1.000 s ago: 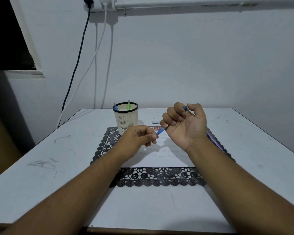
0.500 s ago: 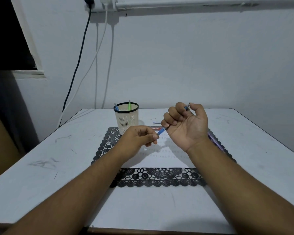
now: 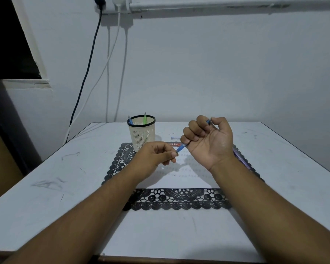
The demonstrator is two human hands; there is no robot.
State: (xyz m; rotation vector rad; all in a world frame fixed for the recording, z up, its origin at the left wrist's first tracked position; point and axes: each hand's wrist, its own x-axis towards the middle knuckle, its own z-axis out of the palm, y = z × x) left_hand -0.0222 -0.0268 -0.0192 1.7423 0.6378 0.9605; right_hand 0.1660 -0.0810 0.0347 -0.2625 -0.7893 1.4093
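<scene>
My right hand [image 3: 208,143] is raised above the table [image 3: 46,168] with the palm turned toward me, and its fingers are curled around a blue pen [image 3: 181,148]. The pen goes slanted through my fist: its upper end comes out between my thumb and forefinger, and its lower end points down and to the left. My left hand [image 3: 154,157] is just beside it, a little lower. Its thumb and forefinger are closed together on the lower tip of the same pen, and the other fingers are bent under them. So both hands hold this one pen in the air, over a white sheet of paper [image 3: 179,181] with some small rows of marks that I cannot read. The paper lies on a black lace mat [image 3: 179,200]. At the far left corner of the mat stands a cream mesh cup [image 3: 141,135] with a black rim, upright, and inside it a second blue pen [image 3: 130,120] and a green pen [image 3: 145,118] stand. Behind my hands lie a small red box [image 3: 174,144] and, further back, a small white piece [image 3: 175,137]. On the right side of the mat, partly hidden by my right wrist, lies a purple pen [image 3: 240,159].
</scene>
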